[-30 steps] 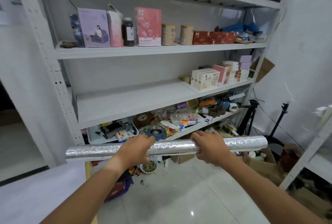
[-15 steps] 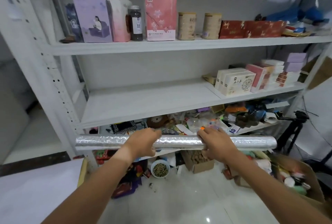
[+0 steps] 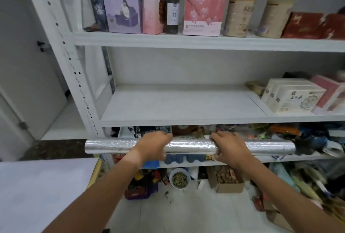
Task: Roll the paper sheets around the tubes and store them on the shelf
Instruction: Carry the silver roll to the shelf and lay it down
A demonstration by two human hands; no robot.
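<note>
Roll: long silver foil-wrapped tube (image 3: 188, 146), level, held in front of the white metal shelf (image 3: 179, 105), below its bare middle board.
Left hand (image 3: 153, 146): clenched over the roll.
Right hand (image 3: 230, 147): likewise, at 3 o'clock.
Bowl: white round bowl (image 3: 179, 178) on the floor at 6 o'clock, holding greenish pellets.
Box: open brown cardboard box (image 3: 226, 179) beside it, brown pieces inside.

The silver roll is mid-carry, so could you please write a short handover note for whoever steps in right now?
Left hand: closed over the silver roll, left of its middle.
Right hand: closed over it, right of its middle.
Roll: level, in the air in front of the white shelving, below the middle shelf.
Done: this sheet is rolled up.
Left: lay the roll on the bare left stretch of that shelf, probably, then let go.
</note>
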